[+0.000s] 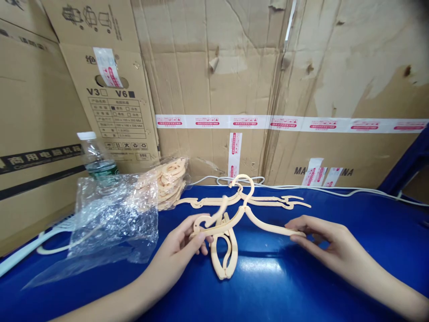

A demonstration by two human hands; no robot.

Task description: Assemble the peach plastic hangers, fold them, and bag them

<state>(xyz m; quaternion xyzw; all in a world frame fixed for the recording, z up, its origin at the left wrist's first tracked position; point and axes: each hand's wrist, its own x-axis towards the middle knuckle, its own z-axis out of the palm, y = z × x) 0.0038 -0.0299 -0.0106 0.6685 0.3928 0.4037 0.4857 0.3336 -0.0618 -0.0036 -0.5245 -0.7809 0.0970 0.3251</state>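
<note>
A cream plastic folding hanger (258,221) is held just above the blue table (301,277). My left hand (182,243) pinches its left arm near the hook. My right hand (321,237) grips the tip of its right arm, which is spread out. A folded hanger (225,255) lies on the table under my left hand. Behind them an unfolded hanger (268,201) lies flat with its hook up.
A clear plastic bag (114,219) with several folded hangers (169,181) sits at the left, a water bottle (95,156) behind it. Cardboard boxes (234,80) wall the back and left. A white cable (351,190) runs along the far edge.
</note>
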